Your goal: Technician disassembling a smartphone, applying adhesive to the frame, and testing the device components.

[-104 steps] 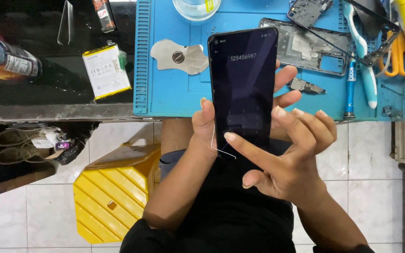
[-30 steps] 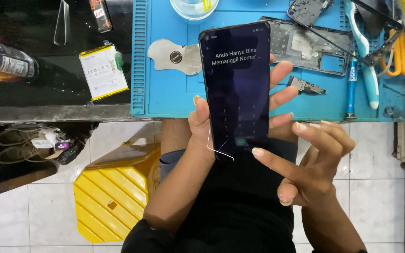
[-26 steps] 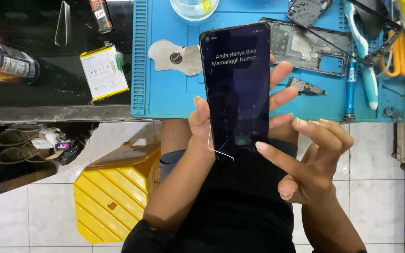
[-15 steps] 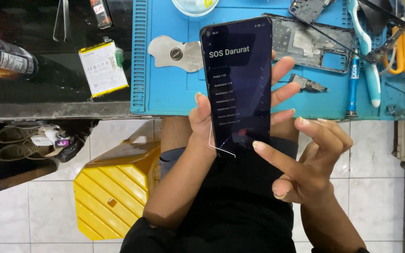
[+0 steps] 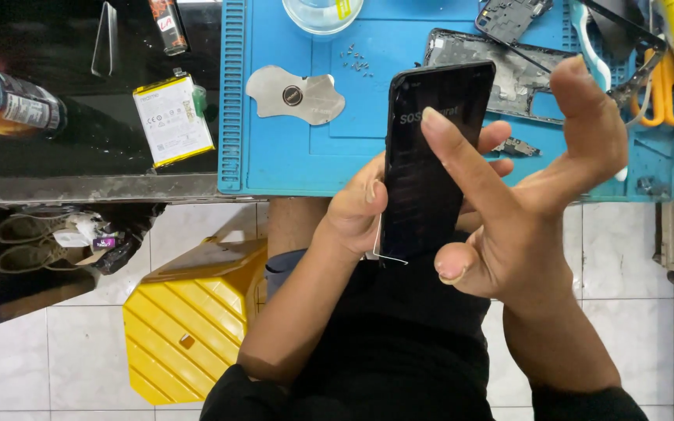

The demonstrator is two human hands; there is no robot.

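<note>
My left hand [image 5: 356,210] has its grip closed on the black phone [image 5: 431,164], thumb along one long side and fingers wrapped behind the other, holding it upright and slightly tilted over my lap, just off the near edge of the table [image 5: 79,187]. My right hand [image 5: 524,210] grips nothing: it is open, index finger stretched up onto the upper part of the lit screen, the other fingers fanned clear above the blue work mat [image 5: 298,156]. The phone hangs over the tiled floor [image 5: 72,351] rather than the table, so I judge that a hard press from that finger could lever it out of my sideways hold and drop it. A loose film corner pokes from the phone's lower edge and could snag. My left wrist is bent upward, forearm rising from my lap; my right forearm comes in from the lower right.
</note>
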